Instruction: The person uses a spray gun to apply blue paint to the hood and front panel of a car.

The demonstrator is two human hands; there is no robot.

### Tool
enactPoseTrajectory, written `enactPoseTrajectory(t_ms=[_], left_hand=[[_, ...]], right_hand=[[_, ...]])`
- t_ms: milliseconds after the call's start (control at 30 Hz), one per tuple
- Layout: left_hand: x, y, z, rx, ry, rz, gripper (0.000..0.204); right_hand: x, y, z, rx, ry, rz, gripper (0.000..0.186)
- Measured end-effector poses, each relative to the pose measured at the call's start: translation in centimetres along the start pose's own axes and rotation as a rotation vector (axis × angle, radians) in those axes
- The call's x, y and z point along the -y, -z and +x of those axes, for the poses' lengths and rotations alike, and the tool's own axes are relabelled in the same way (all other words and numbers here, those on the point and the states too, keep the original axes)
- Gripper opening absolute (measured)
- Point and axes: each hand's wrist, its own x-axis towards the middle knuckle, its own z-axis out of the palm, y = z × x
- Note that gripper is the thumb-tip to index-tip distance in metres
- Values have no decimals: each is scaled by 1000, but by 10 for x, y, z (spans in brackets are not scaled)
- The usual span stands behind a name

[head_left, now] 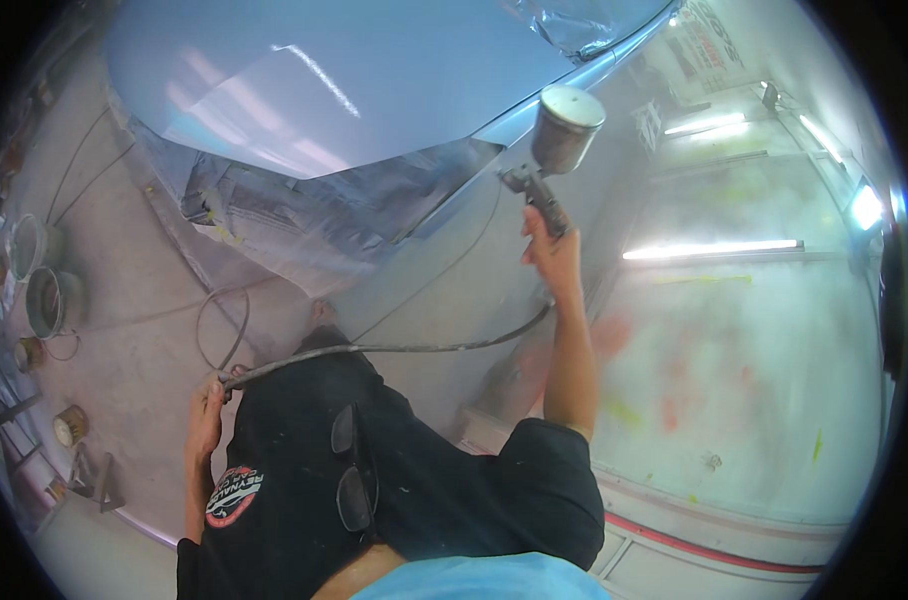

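Note:
My right hand (pixel 556 258) is raised and wrapped round the grip of a spray gun (pixel 547 207), which has a metal paint cup (pixel 566 132) on top. The gun is beside the edge of a glossy light-blue car hood (pixel 264 80). From below that hand, an air hose (pixel 404 348) runs across in front of my body to the left. My left hand (pixel 207 408) is closed on the hose at my left side, where a loop of it hangs toward the floor. Masking sheet (pixel 304 215), crumpled and grey, covers the car's front below the hood.
Buckets (pixel 49 300) and small cans (pixel 71 425) stand on the floor at the left, near a metal stand (pixel 99 480). To the right is a paint-marked booth wall (pixel 714 370) with lit tubes (pixel 714 250). Clear plastic film (pixel 579 25) lies at the car's far end.

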Motion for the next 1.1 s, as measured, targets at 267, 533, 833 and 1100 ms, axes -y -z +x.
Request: enactPoseTrajectory(t_ms=[267,533,833,1100], left_hand=[[-8,33,-21,-37,59,123,61],[-32,-26,14,59,69,37,56],[-118,-125,90,241,18,-59,72],[-115,-143,110,244,15,-141,66]], right_hand=[[21,-40,-63,371,-136,196,36],[-15,83,85,46,-121,28,35],[-48,218,296,-191,-13,23,49],[-55,242,361,-470,90,-3,52]])
